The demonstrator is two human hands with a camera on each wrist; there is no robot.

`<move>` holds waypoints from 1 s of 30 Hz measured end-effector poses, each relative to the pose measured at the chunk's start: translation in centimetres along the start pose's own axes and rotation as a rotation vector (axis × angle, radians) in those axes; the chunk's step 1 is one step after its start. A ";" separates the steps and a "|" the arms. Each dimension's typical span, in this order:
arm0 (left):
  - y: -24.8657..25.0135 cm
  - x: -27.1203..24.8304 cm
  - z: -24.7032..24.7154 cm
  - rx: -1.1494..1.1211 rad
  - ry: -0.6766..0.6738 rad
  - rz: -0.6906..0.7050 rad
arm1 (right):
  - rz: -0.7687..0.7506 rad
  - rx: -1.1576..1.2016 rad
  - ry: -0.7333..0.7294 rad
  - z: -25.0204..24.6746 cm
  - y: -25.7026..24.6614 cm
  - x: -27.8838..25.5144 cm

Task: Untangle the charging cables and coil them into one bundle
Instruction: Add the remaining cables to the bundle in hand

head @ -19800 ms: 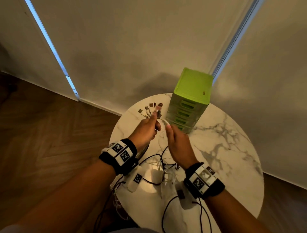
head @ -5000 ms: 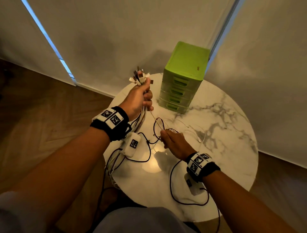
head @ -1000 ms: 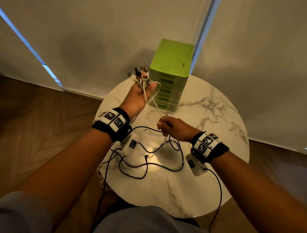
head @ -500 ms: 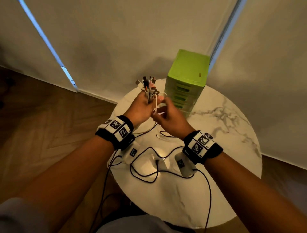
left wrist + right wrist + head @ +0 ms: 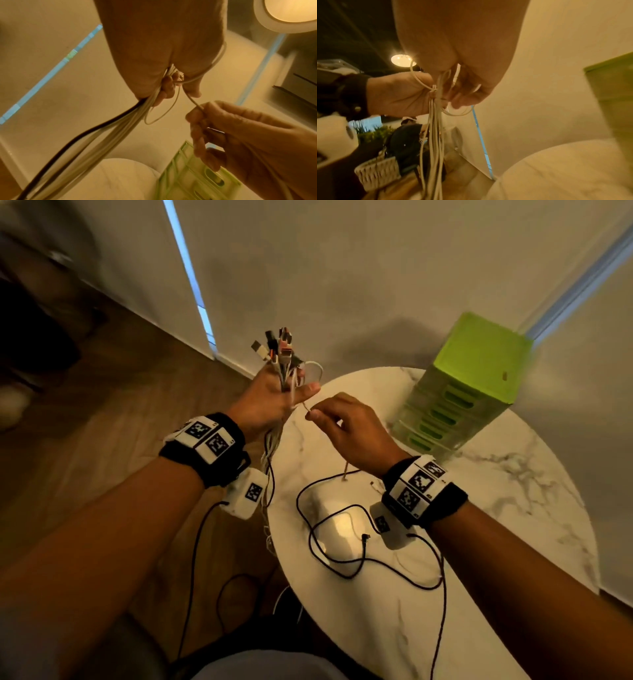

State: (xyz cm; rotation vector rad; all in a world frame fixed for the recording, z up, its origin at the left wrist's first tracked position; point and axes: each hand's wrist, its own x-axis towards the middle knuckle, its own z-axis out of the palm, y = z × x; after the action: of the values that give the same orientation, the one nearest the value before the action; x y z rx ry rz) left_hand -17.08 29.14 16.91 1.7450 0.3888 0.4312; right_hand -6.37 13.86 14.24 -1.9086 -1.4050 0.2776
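My left hand (image 5: 274, 395) is raised beside the round table and grips a bundle of charging cables (image 5: 279, 354), their plugs fanned out above the fist. The strands (image 5: 120, 125) hang down from the palm, mostly white with one black. A small white loop (image 5: 313, 369) sticks out by the thumb. My right hand (image 5: 342, 422) is just right of it and pinches one thin white cable (image 5: 193, 101) that runs up into the left fist. In the right wrist view the hanging strands (image 5: 435, 135) drop from the left hand (image 5: 399, 94).
A green plastic drawer unit (image 5: 466, 385) stands at the back of the white marble table (image 5: 496, 508). Black wrist-camera leads (image 5: 342, 563) loop over the tabletop. Wood floor lies to the left, a wall behind. A woven basket (image 5: 376, 171) sits on the floor.
The hands have parted slightly: my right hand drew back from the left fist, still pinching the thin white cable. The view has swung left, so the table now sits to the right.
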 end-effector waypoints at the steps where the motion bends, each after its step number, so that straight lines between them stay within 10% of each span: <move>1: -0.1 -0.2 -0.7 -0.002 -0.008 0.001 | -0.008 -0.056 0.048 0.8 0.2 0.8; 7: -2.5 -1.2 -6.5 -0.133 0.133 -0.100 | 0.223 0.172 0.264 3.8 0.5 4.1; 14: -3.4 -0.5 -8.8 -0.123 0.439 -0.238 | 0.325 0.198 -0.056 13.9 0.6 0.3; 22: -6.8 -1.6 -7.9 0.075 0.311 -0.335 | 0.399 0.286 -0.565 19.8 -1.2 -4.7; 30: -7.5 -4.1 -8.4 0.146 0.156 -0.325 | 0.316 0.221 0.016 13.1 -0.2 1.0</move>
State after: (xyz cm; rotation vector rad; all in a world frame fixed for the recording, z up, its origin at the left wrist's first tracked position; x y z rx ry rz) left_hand -24.99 35.89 10.91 1.7530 0.8203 0.3098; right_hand -13.58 20.39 5.41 -1.9348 -1.0114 0.5444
